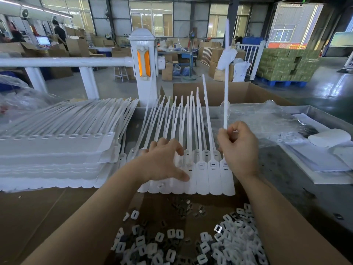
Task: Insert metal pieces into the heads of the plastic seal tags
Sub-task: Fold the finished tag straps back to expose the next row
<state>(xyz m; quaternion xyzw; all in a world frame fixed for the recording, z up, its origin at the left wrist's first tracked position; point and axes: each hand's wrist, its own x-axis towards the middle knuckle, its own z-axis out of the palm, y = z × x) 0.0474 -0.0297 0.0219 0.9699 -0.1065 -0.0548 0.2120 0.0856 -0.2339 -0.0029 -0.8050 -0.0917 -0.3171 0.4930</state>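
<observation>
Foreground heap: small white plastic inserts [225,243] with slotted middles lie loose along the bottom of the frame, right of centre, on brown cardboard [38,217].
Metal pieces: a few small dark metal pieces [188,208] lie just above that heap, near the lower centre.
Seal tags in work: a row of white plastic seal tags [202,176] lies flat in the middle of the frame, wide flag ends toward the viewer, heads with small slots above them, thin tails fanning up and away.
Left hand: the left hand [164,161] rests palm down on the left part of that row, fingers spread apart, thumb touching a flag near the centre; it grips nothing.
Right hand: the right hand [238,148] is right of centre, fingers curled together and pinched on the upright tail [226,88] of one tag, which rises toward the top of the frame.
Finished or waiting stock: stacked sheets of joined tags [57,148] sit at the left middle.
Desk: grey desk [298,188] surface shows at right, carrying clear plastic bags [267,119] and white paper [324,159].
Behind: an open cardboard box [238,92], then a white railing post [143,60] with an orange reflector.
Far: warehouse floor, stacked cartons [286,64] at upper right.
</observation>
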